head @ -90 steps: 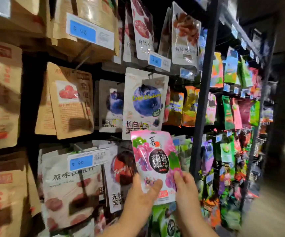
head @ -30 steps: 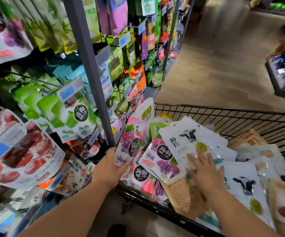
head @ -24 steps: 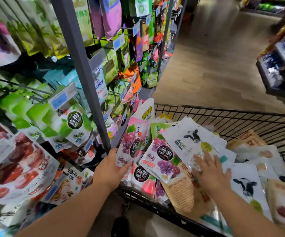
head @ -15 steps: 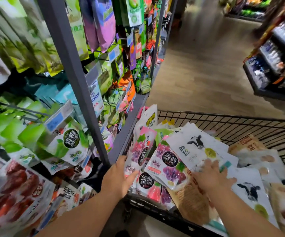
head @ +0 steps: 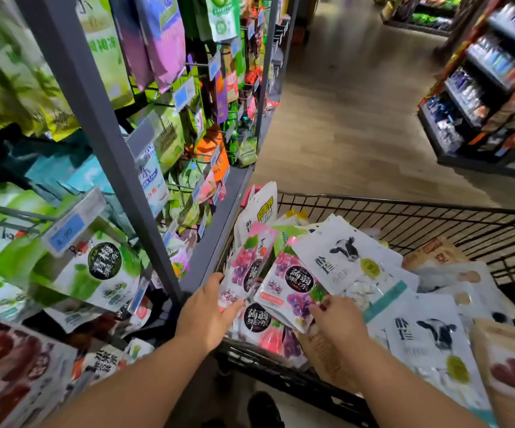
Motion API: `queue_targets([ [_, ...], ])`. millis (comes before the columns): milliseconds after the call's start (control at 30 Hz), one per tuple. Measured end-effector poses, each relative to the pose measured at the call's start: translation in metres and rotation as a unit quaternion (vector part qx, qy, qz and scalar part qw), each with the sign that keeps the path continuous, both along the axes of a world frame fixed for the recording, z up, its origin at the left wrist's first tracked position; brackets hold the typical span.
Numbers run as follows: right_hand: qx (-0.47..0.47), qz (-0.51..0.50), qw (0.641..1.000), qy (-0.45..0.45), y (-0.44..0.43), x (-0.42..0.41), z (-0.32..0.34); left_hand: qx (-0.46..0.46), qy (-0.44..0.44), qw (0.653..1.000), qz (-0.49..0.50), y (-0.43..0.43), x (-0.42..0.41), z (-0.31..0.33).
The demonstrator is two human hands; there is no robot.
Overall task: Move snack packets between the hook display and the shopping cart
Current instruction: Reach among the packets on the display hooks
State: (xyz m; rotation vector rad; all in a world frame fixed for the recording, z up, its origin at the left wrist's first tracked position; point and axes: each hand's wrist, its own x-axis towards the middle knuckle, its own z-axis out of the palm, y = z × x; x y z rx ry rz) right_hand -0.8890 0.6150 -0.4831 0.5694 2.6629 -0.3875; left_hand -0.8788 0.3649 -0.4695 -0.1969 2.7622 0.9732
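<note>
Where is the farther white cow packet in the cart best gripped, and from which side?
Pinch the white cow packet by its left edge, coming from the left: it lies flat on top, and that edge overlaps the pink grape packet, so probably free to lift.

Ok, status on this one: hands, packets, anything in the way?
Left hand grips upright pink grape packet at cart edge. Right hand pinches corner of second grape packet on the pile. White cow packet overlaps that one's top edge.
</note>
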Motion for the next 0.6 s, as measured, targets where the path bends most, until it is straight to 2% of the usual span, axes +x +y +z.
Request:
queue_targets([
  [67, -0.001, -0.009, 0.999, -0.041, 0.002, -0.009, -0.002, -0.002, -0.011, 1.0, 0.012, 0.002, 0.0, -0.001],
  [267, -0.093, -0.067, 0.987, -0.113, 0.005, -0.039, -0.004, -0.011, -0.007, 0.999, 0.031, 0.002, 0.005, -0.003],
  [500, -0.182, -0.149, 0.964, -0.125, 0.011, -0.05, -0.015, -0.025, 0.01, 0.999, 0.038, 0.009, 0.002, -0.003],
  [600, -0.187, -0.164, 0.959, -0.135, 0.012, -0.053, -0.023, -0.018, 0.026, 0.999, 0.032, 0.008, 0.0, -0.005],
])
